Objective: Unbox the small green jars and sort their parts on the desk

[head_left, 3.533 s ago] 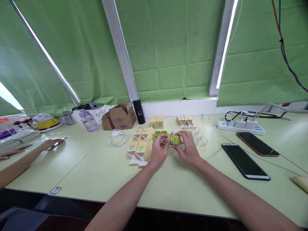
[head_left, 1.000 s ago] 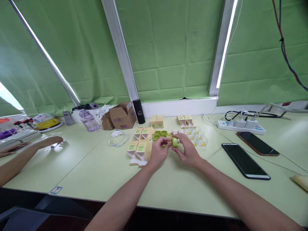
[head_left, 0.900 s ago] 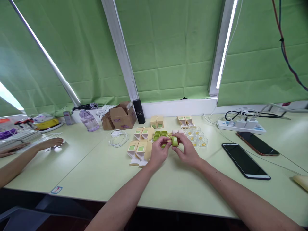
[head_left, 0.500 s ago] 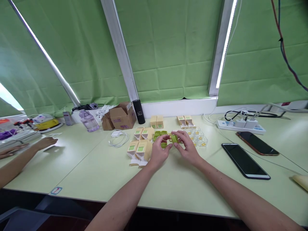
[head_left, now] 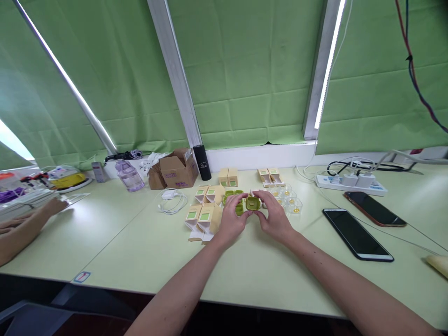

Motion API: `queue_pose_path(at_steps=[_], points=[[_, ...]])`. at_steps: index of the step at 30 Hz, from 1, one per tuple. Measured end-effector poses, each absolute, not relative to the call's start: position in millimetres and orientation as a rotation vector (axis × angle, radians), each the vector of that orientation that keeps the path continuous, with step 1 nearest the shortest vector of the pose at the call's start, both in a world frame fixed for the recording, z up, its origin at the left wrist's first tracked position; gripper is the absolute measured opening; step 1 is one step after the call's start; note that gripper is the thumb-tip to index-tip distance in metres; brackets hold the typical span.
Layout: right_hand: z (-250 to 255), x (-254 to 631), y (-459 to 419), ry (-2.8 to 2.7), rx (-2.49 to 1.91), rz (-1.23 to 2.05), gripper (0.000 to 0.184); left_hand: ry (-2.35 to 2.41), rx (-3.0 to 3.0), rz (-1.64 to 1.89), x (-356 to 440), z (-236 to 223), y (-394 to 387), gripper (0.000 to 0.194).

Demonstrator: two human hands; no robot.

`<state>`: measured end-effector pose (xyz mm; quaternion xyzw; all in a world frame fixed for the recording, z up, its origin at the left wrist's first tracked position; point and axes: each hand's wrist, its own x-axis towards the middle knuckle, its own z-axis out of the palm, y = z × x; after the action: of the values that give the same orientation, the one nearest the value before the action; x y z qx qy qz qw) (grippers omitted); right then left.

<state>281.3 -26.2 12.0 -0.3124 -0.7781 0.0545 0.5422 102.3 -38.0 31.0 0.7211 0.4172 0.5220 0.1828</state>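
Observation:
Between my hands is a small green square plastic case (head_left: 253, 203), its hollow inside facing me. My left hand (head_left: 234, 217) pinches its left side and my right hand (head_left: 275, 215) its right side, with fingers and thumbs closed on the edges. Behind my left fingers lie several more green cases (head_left: 231, 193), partly hidden. To the right of my right hand sits a group of clear plastic pieces with yellow centres (head_left: 290, 201). Small cream cartons with green labels, some with flaps open (head_left: 206, 215), stand left of my left hand.
Two phones (head_left: 357, 234) and a white power strip (head_left: 353, 184) lie to the right. A brown cardboard box (head_left: 178, 170), a black cylinder (head_left: 202, 162) and a purple bottle (head_left: 129, 176) stand at the back. Another person's arm (head_left: 31, 226) rests at the far left.
The green case has turned so its hollow side faces me, and my fingers now hold it by both sides. The other person's hand has drawn back to the left.

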Motion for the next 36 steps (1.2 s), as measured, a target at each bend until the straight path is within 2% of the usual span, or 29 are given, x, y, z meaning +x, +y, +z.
queue_pose_path(at_steps=[9,14,23,36], points=[[16.8,282.9,-31.0,-1.881,-0.722,0.076,0.052,1.172,2.106,1.459,100.6,32.3,-37.7,0.04],[20.5,283.5,-31.9,-1.875,-0.712,-0.021,0.04,1.183,2.131,1.476,100.5,33.9,-38.2,0.033],[22.2,284.7,-30.4,-1.848,-0.8,-0.239,0.02,1.155,2.268,1.465,103.1,30.1,-41.1,0.042],[21.5,284.9,-29.7,-1.869,-0.829,-0.355,0.02,1.124,2.351,1.466,102.5,28.5,-42.2,0.043]])
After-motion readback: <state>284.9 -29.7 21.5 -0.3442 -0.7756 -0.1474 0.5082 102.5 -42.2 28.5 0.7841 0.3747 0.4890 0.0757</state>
